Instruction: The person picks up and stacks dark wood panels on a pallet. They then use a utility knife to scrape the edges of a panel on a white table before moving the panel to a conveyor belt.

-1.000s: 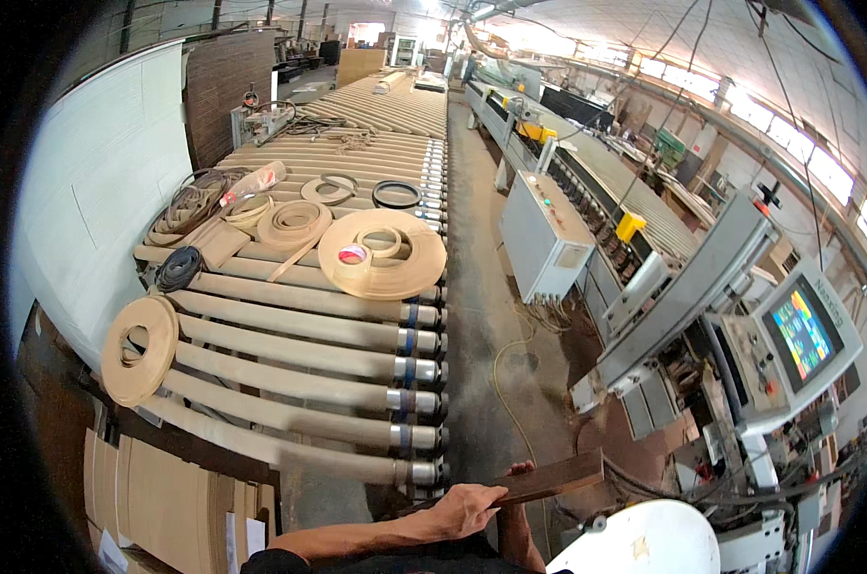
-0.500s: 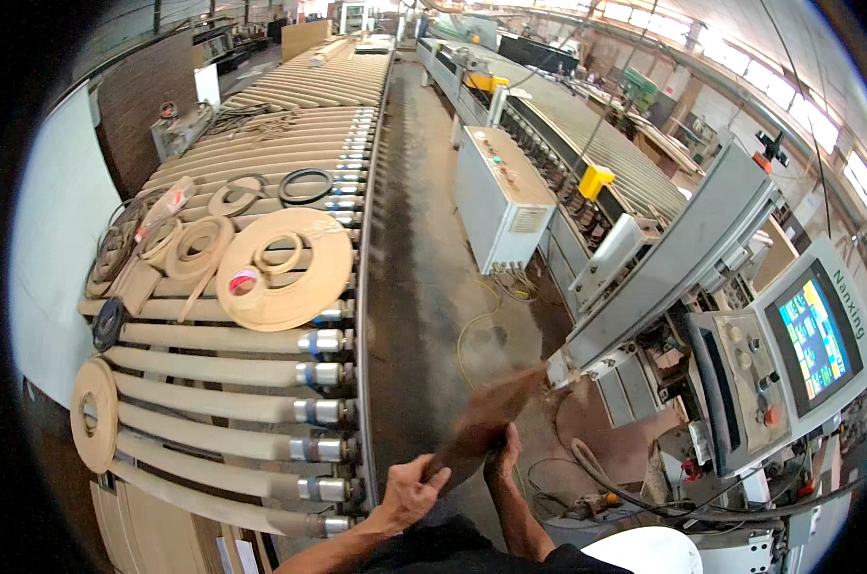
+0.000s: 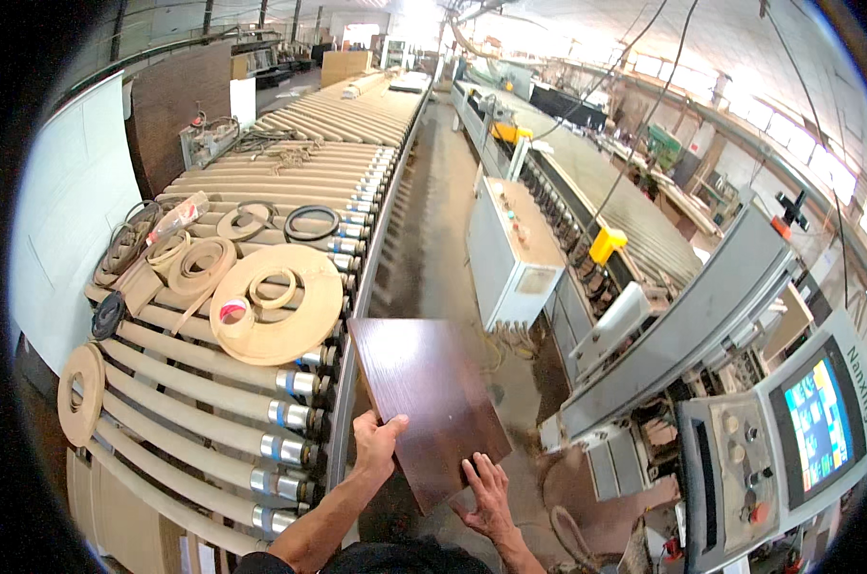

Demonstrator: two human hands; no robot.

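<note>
A dark brown wooden board [image 3: 429, 387] with a glossy face is held in the air, tilted, between the roller conveyor and the machine. My left hand [image 3: 376, 445] grips its left edge, thumb on the upper face and the other fingers hidden beneath. At the near right corner is my right hand [image 3: 486, 493], its fingers over the board's edge and on the face. Light glares off the far part of the board.
Left is a roller conveyor [image 3: 194, 381] bearing a large edge-banding roll [image 3: 314, 330], smaller rolls and a black ring [image 3: 312, 223]. Right stand a control panel [image 3: 740, 459] with a lit screen and a grey machine arm [image 3: 682, 325]. A grey cabinet [image 3: 515, 253] stands ahead, near hoses and cables.
The board has swung left, toward the conveyor, and turned from nearly edge-on to show its broad face. My left hand has moved left, and the view has shifted.
</note>
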